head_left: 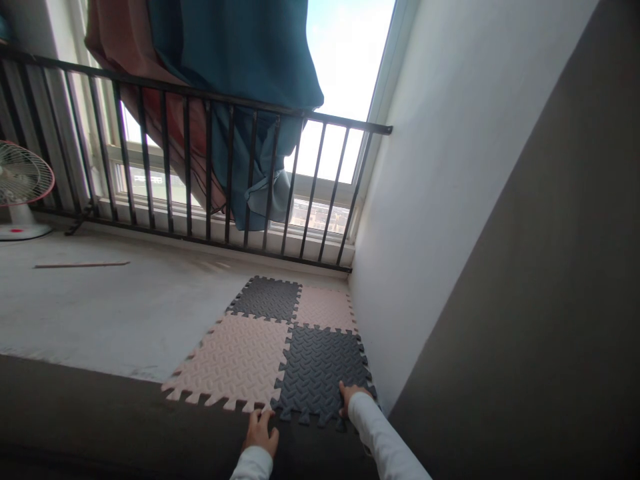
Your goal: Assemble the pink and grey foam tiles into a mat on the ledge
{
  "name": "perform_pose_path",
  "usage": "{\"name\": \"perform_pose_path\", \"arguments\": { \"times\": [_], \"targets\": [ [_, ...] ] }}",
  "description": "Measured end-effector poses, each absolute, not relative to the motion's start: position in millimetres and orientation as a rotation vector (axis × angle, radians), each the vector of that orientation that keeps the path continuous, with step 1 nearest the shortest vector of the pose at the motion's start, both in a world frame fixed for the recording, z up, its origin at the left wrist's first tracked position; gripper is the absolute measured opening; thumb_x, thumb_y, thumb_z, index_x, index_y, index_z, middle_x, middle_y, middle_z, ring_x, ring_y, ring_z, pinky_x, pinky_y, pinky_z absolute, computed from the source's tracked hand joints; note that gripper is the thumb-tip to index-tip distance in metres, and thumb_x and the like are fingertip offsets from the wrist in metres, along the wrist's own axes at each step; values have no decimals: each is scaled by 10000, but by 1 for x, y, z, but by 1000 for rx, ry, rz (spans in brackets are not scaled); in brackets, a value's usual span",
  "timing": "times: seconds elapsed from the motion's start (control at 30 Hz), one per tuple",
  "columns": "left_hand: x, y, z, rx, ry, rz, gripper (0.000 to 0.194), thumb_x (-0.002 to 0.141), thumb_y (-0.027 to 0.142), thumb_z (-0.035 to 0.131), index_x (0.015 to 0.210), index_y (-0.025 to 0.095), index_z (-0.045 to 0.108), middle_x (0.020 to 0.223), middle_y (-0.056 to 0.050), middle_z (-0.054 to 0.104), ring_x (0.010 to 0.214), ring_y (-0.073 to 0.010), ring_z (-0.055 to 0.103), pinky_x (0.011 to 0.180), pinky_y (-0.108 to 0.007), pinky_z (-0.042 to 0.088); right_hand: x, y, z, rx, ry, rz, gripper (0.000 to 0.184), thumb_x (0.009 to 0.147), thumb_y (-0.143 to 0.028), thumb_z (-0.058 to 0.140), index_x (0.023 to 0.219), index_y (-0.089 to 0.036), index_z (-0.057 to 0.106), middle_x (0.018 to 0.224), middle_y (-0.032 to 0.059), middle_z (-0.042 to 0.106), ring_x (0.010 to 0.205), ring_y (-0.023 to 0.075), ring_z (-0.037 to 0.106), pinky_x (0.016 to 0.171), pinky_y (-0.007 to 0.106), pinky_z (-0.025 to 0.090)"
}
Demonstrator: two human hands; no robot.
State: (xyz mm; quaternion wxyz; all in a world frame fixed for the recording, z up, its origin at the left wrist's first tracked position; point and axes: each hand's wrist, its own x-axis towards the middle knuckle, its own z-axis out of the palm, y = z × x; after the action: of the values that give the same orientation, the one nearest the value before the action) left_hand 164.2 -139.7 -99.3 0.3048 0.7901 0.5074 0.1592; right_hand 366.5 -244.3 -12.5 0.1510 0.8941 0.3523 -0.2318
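Four foam tiles lie joined in a two-by-two block on the floor, with jigsaw edges and a raised tread pattern. The near left pink tile (240, 360) and near right dark grey tile (320, 367) are closest to me. Behind them are a far dark grey tile (270, 298) and a far pink tile (325, 308). My left hand (260, 430) is at the near edge where the front tiles meet, fingers apart and fingertips at the teeth. My right hand (353, 398) rests on the near right of the dark tile, a digit stretched out on its surface.
A white wall (425, 167) runs close along the tiles' right side. Beyond them stands a black metal railing (230, 173) before a window with a hanging curtain (240, 53). A thin stick (83, 265) and a fan (23, 180) are at the left.
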Motion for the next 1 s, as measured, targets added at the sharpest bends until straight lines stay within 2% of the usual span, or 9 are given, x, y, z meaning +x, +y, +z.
{"name": "perform_pose_path", "arguments": {
  "times": [0.17, 0.7, 0.9, 1.0],
  "targets": [
    [163, -139, -98, 2092, 1334, 420, 354, 667, 18, 424, 921, 182, 606, 996, -65, 487, 926, -129, 529, 879, -232, 374, 365, -245, -10, 2567, 1005, -661, 843, 557, -365, 631, 1302, -278, 246, 1253, 101, 455, 1125, 301, 425, 917, 477, 359],
    [163, -139, -97, 2067, 1323, 436, 318, 674, 21, 428, 876, 197, 599, 978, -50, 478, 892, -117, 529, 870, -229, 378, 366, -244, -10, 2557, 1019, -664, 866, 531, -355, 635, 1302, -270, 251, 1244, 111, 463, 1101, 313, 446, 900, 472, 370],
    [163, -140, -96, 2079, 1314, 426, 326, 673, 19, 414, 903, 163, 597, 988, -77, 486, 888, -126, 540, 855, -229, 382, 368, -244, -13, 2535, 1028, -651, 860, 538, -366, 631, 1303, -271, 249, 1242, 109, 465, 1105, 307, 444, 891, 462, 384],
    [162, -139, -97, 2092, 1304, 462, 304, 656, 18, 423, 856, 157, 605, 955, -71, 505, 858, -126, 552, 826, -225, 399, 370, -244, -17, 2537, 1046, -624, 842, 546, -372, 629, 1297, -278, 260, 1235, 101, 474, 1107, 290, 447, 886, 448, 396]
  ]
}}
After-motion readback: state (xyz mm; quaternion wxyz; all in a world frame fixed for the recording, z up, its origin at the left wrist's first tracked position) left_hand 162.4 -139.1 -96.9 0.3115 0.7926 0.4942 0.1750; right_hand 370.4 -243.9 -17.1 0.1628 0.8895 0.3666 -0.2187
